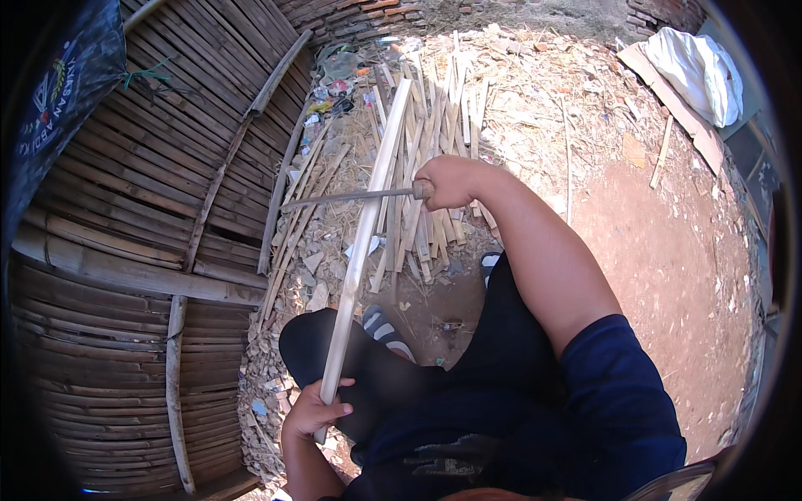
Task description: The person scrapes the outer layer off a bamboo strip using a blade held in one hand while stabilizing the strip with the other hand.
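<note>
A dark banner [58, 92] with pale printed lettering and a round emblem is seen hanging at the upper left, above a platform of bamboo slats [125, 250] that fills the left side of the view. Scraps of coloured packaging litter [334, 83] are scattered on the ground at the far end of the platform, near a brick wall [368, 12]. A white sack [702, 71] is laid on a flat board at the upper right edge of the bare earth yard [668, 275].

A long pale bamboo strip [368, 217] is held slantwise, running from the lower centre up toward the top of the view. Its lower end is grasped by the left hand [313, 413], the fingers curled closed around it. The right hand [447, 182] is clenched around the handle of a long thin blade [342, 199], which is stretched leftward and laid across the strip roughly at its middle, touching it. A heap of split bamboo strips [434, 150] is spread on the ground behind the blade, among shavings. Dark trousers and a blue sleeve are seen below, and a striped sandal [384, 327] is planted on the earth just beside the strip.
</note>
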`<state>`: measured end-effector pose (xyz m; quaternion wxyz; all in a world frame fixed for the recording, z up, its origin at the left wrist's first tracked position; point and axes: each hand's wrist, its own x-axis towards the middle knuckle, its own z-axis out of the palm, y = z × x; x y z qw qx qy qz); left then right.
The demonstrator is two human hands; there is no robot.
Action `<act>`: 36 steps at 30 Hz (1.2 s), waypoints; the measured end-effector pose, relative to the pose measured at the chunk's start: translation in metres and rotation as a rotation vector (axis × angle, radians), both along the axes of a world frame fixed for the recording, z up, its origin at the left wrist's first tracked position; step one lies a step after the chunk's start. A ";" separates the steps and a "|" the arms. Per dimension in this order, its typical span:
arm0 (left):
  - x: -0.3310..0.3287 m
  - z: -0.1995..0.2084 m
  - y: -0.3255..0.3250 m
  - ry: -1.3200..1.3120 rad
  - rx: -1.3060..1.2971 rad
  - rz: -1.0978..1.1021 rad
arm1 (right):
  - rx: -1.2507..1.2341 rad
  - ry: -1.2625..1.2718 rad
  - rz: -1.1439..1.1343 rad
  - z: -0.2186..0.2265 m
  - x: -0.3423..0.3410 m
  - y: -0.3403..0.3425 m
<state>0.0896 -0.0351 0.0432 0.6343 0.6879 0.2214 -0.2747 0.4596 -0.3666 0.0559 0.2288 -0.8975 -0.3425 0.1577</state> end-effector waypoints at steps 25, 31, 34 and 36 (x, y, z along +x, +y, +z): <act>0.001 0.001 -0.003 0.007 0.022 -0.002 | 0.043 0.005 -0.363 0.003 0.021 -0.031; -0.004 -0.002 0.000 -0.016 -0.070 0.044 | -0.110 -0.030 0.123 0.029 -0.050 0.011; -0.004 0.001 -0.004 -0.019 0.054 -0.015 | -0.222 -0.048 0.291 0.048 -0.072 0.025; -0.004 0.005 -0.007 -0.027 0.109 -0.027 | -0.097 -0.037 0.207 0.031 -0.049 0.017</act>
